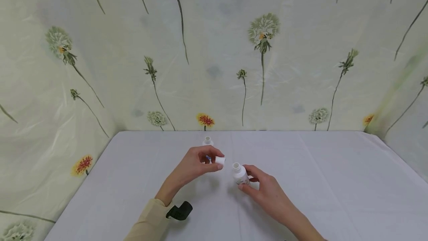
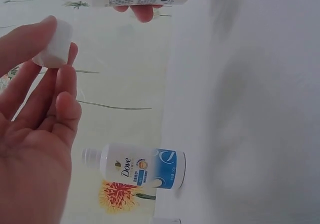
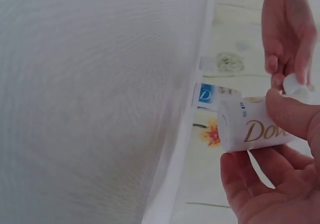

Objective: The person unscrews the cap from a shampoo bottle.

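Observation:
Between thumb and fingertips, my left hand [image 1: 197, 161] pinches a small white cap [image 1: 220, 160]. My right hand [image 1: 267, 192] grips a white Dove bottle [image 1: 240, 174] around its body; its neck is uncapped and tilts slightly left. In the right wrist view the gold Dove lettering of this bottle [image 3: 255, 126] faces the camera. A second Dove bottle [image 2: 142, 166], white with a blue lower part, stands on the table behind my left hand. Its open mouth shows in the head view, while the hand covers most of its body there.
A small white object [image 3: 207, 63] sits on the table past the blue-and-white bottle, hidden in the head view. White cloth covers the table [image 1: 317, 181]. A flower-printed curtain [image 1: 214, 47] hangs behind its back edge and along the sides. A black strap device [image 1: 180, 211] is on the left wrist.

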`<state>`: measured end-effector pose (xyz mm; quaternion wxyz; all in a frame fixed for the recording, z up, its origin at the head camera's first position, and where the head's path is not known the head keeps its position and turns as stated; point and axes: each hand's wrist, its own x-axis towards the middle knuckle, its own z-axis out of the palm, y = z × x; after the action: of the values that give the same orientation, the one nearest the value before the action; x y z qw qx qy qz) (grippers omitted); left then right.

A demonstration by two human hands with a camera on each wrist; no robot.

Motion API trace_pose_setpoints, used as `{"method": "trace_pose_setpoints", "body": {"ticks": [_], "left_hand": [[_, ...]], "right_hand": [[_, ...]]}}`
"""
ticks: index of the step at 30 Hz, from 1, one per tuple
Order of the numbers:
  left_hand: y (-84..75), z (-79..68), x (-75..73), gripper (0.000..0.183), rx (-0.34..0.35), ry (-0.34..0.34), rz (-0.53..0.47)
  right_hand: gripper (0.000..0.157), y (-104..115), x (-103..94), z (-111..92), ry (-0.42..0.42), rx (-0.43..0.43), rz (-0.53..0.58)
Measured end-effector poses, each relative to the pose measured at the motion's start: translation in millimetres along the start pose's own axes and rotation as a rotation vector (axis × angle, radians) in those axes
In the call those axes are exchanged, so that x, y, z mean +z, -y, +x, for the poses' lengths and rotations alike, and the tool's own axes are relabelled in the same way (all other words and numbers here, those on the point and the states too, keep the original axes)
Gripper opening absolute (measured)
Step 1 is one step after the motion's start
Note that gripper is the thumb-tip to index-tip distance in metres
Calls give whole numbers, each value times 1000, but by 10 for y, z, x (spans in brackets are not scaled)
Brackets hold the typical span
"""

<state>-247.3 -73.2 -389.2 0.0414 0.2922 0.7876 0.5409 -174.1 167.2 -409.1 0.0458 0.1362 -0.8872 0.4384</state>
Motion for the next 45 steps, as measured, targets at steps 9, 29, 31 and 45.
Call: {"method": "trace_pose_setpoints", "body": {"ticks": [9,29,31,45], "left_hand": [[61,46,68,33,-34,43,-5],[200,186,338,33,-86,32,1],[197,221,368,34,-101,28,6],[184,428,572,24,-147,25,-16]], "right_hand": [[46,-52,-73,23,12,-23,55],[51,-229,-244,55,-49,95,200],[52,-245,-261,82,-51,94,183],[51,-377,-400,233,-105,100,83]]}}
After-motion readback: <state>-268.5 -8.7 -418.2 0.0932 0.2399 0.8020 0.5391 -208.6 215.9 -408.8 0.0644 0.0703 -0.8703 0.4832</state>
